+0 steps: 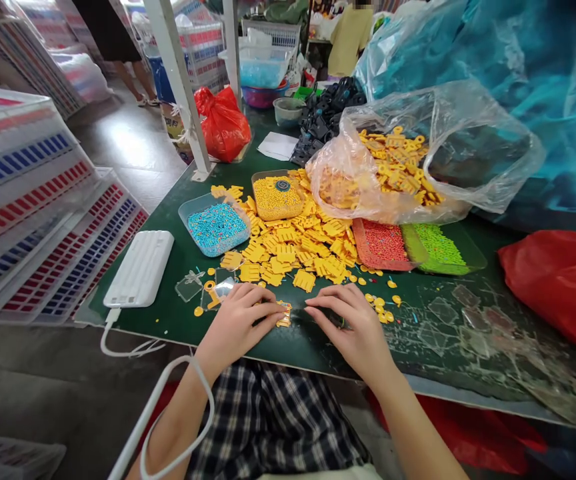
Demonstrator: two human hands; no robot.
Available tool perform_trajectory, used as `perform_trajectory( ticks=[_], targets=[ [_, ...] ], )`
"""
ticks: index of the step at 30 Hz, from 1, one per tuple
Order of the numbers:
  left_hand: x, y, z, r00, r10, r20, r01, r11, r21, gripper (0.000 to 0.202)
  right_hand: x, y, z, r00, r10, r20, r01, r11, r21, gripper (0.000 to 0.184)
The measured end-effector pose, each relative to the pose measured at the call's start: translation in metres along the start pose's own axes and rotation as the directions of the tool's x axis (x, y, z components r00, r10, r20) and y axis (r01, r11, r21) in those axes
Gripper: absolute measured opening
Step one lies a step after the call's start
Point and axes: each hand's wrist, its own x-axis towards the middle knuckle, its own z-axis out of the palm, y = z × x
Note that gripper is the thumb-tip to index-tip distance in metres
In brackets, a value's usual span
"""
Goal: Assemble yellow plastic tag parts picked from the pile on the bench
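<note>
My left hand [241, 323] holds a small yellow plastic piece [284, 313] at the table's near edge, thumb and fingertips closed on it. Coloured bits show on the piece's face. Just to the right, my right hand [355, 323] is in a pinch, its thumb and index tips nearly together. Whatever lies between those tips is too small to make out. Beyond both hands spreads a heap of flat yellow plastic pieces [288, 253]. Around it stand trays of tiny beads: blue beads [218, 225], yellow beads [275, 197], red beads [381, 243] and green beads [438, 247].
A white power bank [139, 269] with a cable lies at the left. Yellow discs [381, 307] and clear plastic squares [438, 323] are scattered on the green table [313, 347]. Behind stand an open bag of yellow parts [398, 167], black parts [328, 113] and a red bag [223, 127].
</note>
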Motion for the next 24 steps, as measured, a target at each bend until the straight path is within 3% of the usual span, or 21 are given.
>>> perform_trajectory(
  ticks=[8,15,24],
  targets=[
    [0.002,0.002,0.001,0.997,0.068,0.041,-0.070,0.997,0.042,0.024,-0.020,-0.006,0.009,0.997,-0.006,0.078,0.009,0.999,-0.034,0.015],
    [0.002,0.000,0.002,0.998,-0.056,-0.002,0.056,0.998,0.006,0.022,-0.022,-0.009,0.020,0.992,-0.003,0.124,0.014,0.996,-0.091,0.019],
    [0.009,0.003,0.008,0.992,-0.120,0.033,0.118,0.991,0.055,0.022,-0.037,0.002,0.003,0.989,0.075,0.129,-0.065,0.995,-0.080,0.023]
  ],
)
